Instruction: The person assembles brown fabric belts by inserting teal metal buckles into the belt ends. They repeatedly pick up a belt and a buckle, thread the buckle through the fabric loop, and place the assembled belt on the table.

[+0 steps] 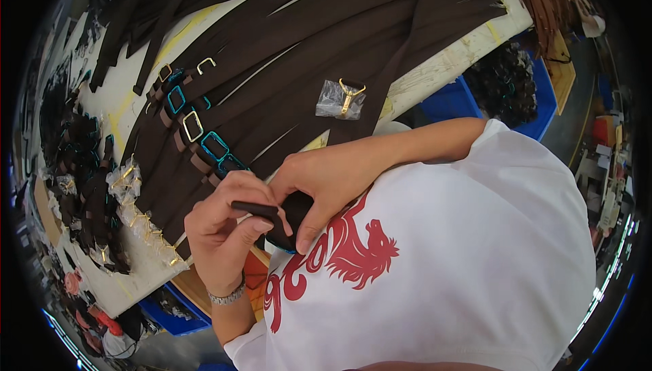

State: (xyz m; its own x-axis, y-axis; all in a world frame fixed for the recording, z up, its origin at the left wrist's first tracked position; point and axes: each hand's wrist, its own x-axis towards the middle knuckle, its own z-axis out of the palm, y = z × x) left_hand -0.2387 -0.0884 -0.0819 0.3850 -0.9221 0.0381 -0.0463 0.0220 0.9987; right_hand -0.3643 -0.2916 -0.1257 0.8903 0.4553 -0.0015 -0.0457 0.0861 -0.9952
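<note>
My left hand [224,225], with a metal-band watch on its wrist, pinches the short end of a dark brown belt [280,220] between thumb and fingers. My right hand [333,177] grips the same belt close by, its thumb bent down against it in front of my white shirt. A strip of blue-green film shows at the lower edge of the held part; a buckle there is mostly hidden. Just beyond my left fingers lie several belts with buckles, some in blue-green film [214,145] and others bare gold [193,126].
Long dark belts [326,38] cover much of the pale table [435,65]. A gold buckle piece in clear plastic [345,99] lies on them. Bagged gold parts [146,225] and a dark heap [88,188] sit at the left. Blue bins [451,103] stand beside the table.
</note>
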